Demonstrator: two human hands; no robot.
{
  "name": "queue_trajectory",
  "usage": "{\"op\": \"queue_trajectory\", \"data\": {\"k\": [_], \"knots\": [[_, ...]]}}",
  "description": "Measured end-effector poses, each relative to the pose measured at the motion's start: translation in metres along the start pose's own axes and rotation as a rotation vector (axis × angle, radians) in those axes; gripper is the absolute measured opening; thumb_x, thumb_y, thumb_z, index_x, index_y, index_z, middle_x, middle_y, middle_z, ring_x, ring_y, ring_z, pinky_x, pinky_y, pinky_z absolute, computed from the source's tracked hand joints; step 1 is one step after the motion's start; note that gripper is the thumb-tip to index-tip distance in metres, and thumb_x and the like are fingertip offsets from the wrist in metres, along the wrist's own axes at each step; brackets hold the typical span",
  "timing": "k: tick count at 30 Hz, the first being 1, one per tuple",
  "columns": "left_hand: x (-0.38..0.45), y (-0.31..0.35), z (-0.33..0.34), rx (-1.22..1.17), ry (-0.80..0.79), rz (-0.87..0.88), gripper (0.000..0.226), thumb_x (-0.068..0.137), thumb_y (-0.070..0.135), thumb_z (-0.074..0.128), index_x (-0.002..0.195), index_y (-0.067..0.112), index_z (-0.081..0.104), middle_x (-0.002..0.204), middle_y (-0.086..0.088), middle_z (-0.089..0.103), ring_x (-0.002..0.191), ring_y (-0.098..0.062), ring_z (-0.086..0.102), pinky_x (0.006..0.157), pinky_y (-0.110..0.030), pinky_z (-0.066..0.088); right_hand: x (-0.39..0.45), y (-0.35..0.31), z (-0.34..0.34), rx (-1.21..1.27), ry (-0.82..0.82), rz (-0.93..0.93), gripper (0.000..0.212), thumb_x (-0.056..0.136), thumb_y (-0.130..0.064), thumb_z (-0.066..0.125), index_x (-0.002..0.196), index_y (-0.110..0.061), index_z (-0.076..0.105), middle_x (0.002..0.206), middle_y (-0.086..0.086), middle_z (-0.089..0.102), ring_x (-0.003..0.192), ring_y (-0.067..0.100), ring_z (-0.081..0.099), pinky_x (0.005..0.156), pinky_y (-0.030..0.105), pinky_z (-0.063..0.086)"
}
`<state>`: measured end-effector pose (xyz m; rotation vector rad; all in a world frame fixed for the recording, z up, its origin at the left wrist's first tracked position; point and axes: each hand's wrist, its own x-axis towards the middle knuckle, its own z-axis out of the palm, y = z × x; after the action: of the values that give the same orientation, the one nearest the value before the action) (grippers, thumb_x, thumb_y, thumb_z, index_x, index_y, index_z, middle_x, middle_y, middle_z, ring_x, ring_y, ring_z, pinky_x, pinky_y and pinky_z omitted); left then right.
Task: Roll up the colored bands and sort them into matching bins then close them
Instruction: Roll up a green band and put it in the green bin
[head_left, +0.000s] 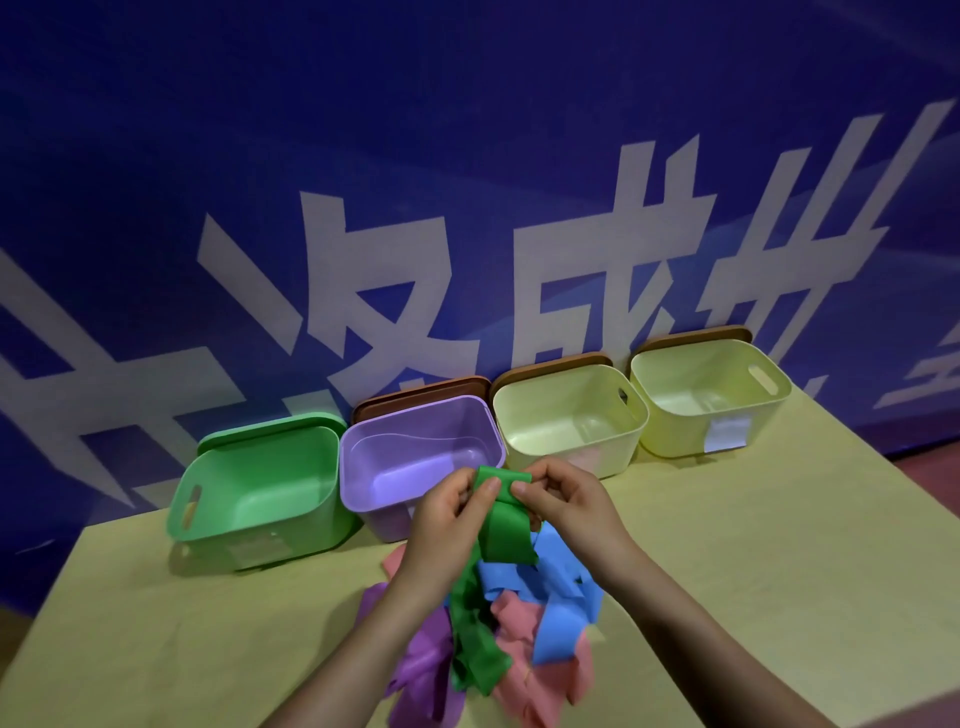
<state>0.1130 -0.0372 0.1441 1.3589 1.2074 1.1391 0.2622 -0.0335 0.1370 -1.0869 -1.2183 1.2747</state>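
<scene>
The green band is hanging as a flat, matte strip, raised above the heap of bands, with its top end folded over between both hands. The left hand is pinching that top end with thumb on the near face and fingers curled behind it, and the right hand is pinching the same fold from the other side with curled fingertips. Below the hands the green band is widening into a loose loop, then trailing down in crumpled folds to the heap, where its lower end is lying on top of the other bands.

Around the green band's lower end, the blue band is lying in broad folds just to its right, the pink band is bunching under and to the right of it, and the purple band is spreading out to its left. All are resting on the yellowish counter.

Beyond the green band, four open bins are standing in a row at the counter's far edge. The purple bin is sitting directly behind the hands, the green bin is touching its left side, and two pale yellow bins are following to its right. A green lid is leaning behind the green bin, and brown lids are leaning behind the other three, against a blue wall with large white characters.
</scene>
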Motion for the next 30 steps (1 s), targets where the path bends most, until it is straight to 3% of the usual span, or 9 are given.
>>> {"op": "queue_trajectory", "data": {"k": [2,4,8,11,16,20,25,30], "knots": [[-0.002,-0.001,-0.004,0.05,0.023,0.048,0.043,0.086,0.037,0.059,0.078,-0.005,0.052,0.064,-0.015,0.048,0.063,-0.014,0.046,0.058,-0.034,0.038,-0.002,0.002,0.007,0.003,-0.005,-0.017,0.015,0.086,0.003,0.064,0.076,-0.004,0.056,0.056,0.001,0.05,0.05,0.009,0.05,0.054,0.021,0.044],[-0.004,-0.003,-0.009,0.066,0.04,0.092,0.05,0.083,0.042,0.056,0.075,-0.006,0.046,0.063,-0.019,0.043,0.06,-0.015,0.04,0.054,-0.032,0.035,-0.004,0.003,0.015,0.009,0.003,-0.042,0.013,0.082,-0.007,0.067,0.075,-0.007,0.056,0.056,-0.001,0.049,0.052,0.009,0.049,0.055,0.02,0.042],[-0.004,0.0,-0.019,-0.039,0.018,0.064,0.044,0.084,0.035,0.061,0.076,-0.008,0.052,0.066,-0.012,0.052,0.063,-0.016,0.047,0.056,-0.03,0.041,-0.005,0.003,0.025,0.042,0.009,-0.067,0.011,0.08,-0.01,0.066,0.078,-0.003,0.058,0.059,0.002,0.05,0.054,0.011,0.048,0.056,0.02,0.042],[-0.002,0.0,-0.028,-0.173,-0.003,-0.03,0.026,0.09,0.016,0.062,0.088,-0.01,0.061,0.077,-0.019,0.064,0.07,-0.024,0.059,0.06,-0.027,0.05,-0.004,0.002,0.033,0.136,0.029,-0.026,0.028,0.073,-0.015,0.066,0.084,0.01,0.059,0.06,0.009,0.051,0.051,0.011,0.05,0.056,0.02,0.044],[-0.003,0.004,-0.036,-0.333,-0.015,-0.17,0.034,0.086,0.032,0.052,0.093,0.003,0.068,0.088,-0.015,0.071,0.08,-0.022,0.067,0.073,-0.032,0.053,-0.002,-0.001,0.044,0.182,0.068,0.001,0.035,0.07,-0.017,0.068,0.087,0.013,0.06,0.055,0.005,0.052,0.049,0.011,0.05,0.055,0.02,0.044],[-0.001,0.006,-0.041,-0.245,0.006,-0.136,0.014,0.092,0.011,0.055,0.086,0.011,0.068,0.078,-0.004,0.069,0.078,-0.021,0.063,0.071,-0.032,0.05,-0.004,-0.002,0.044,0.214,0.068,0.019,0.032,0.069,-0.017,0.068,0.086,0.009,0.061,0.054,0.001,0.053,0.048,0.01,0.049,0.055,0.02,0.044],[-0.001,0.009,-0.038,-0.205,-0.023,-0.105,0.01,0.091,0.007,0.056,0.086,0.001,0.062,0.072,-0.005,0.067,0.069,-0.016,0.064,0.062,-0.024,0.053,-0.007,-0.001,0.038,0.26,0.057,0.041,0.049,0.062,-0.031,0.077,0.087,0.009,0.061,0.057,0.006,0.051,0.051,0.013,0.049,0.056,0.021,0.044],[-0.002,0.013,-0.025,-0.313,-0.063,-0.123,0.012,0.086,0.014,0.06,0.087,0.001,0.06,0.074,-0.008,0.063,0.068,-0.017,0.061,0.059,-0.023,0.052,-0.013,-0.005,0.024,0.305,0.005,0.064,0.015,0.071,-0.013,0.072,0.08,-0.003,0.065,0.062,0.006,0.057,0.052,0.011,0.052,0.056,0.02,0.047]]}}
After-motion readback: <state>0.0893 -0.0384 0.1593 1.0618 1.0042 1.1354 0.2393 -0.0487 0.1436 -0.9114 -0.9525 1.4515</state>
